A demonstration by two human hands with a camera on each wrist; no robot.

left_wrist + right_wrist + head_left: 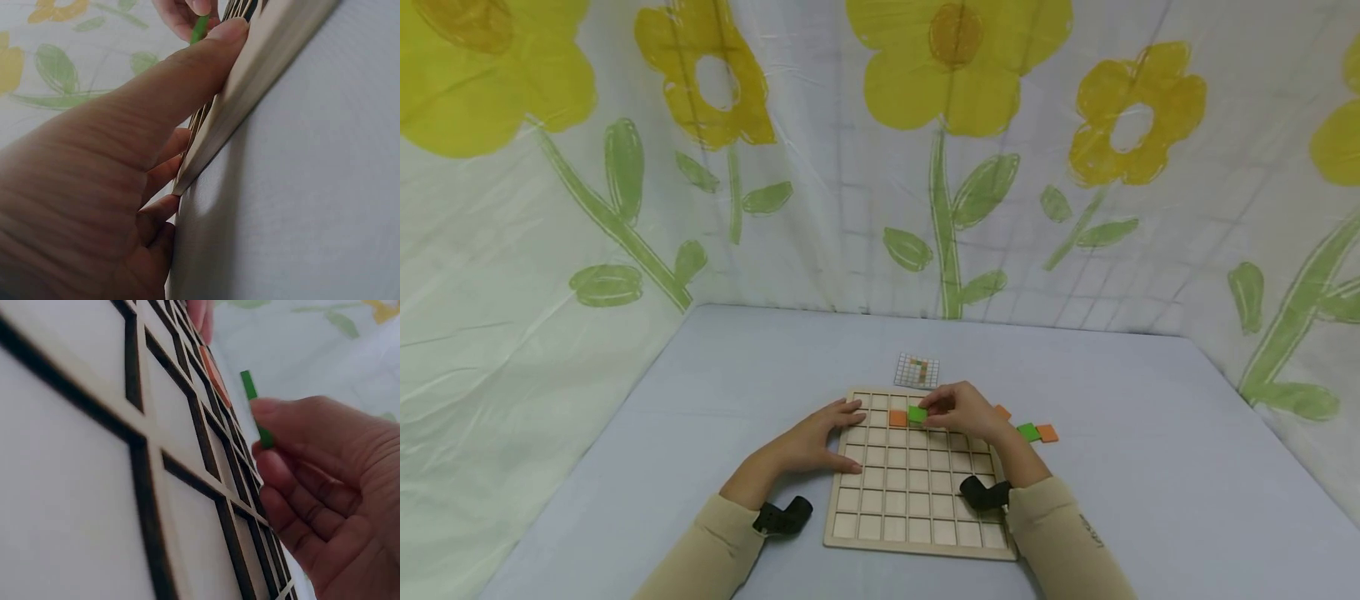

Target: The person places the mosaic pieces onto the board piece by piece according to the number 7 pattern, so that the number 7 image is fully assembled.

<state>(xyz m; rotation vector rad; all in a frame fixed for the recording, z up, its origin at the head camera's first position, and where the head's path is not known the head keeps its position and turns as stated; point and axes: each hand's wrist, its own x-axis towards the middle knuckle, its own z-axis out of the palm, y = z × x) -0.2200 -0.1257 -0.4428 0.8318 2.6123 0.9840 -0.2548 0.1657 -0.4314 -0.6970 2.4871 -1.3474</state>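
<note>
A wooden grid board [874, 502] with square cells lies on the table, an orange tile [898, 418] set in its second row. My right hand [964, 412] pinches a green tile [917, 414] between thumb and fingers just right of the orange one. In the right wrist view that green tile [257, 409] is held on edge, raised over the grid. Along the board's left side, my left hand [808, 442] rests with fingers spread and relaxed. Its thumb [200, 65] lies on the frame in the left wrist view, the other fingertips at the edge.
A small card [917, 371] printed with a coloured grid pattern lies behind the board. To the right are loose tiles: a green one [1028, 432], an orange one [1047, 433], and another orange one [1002, 412] partly hidden by the right hand. A flowered curtain [820, 208] hangs behind the table.
</note>
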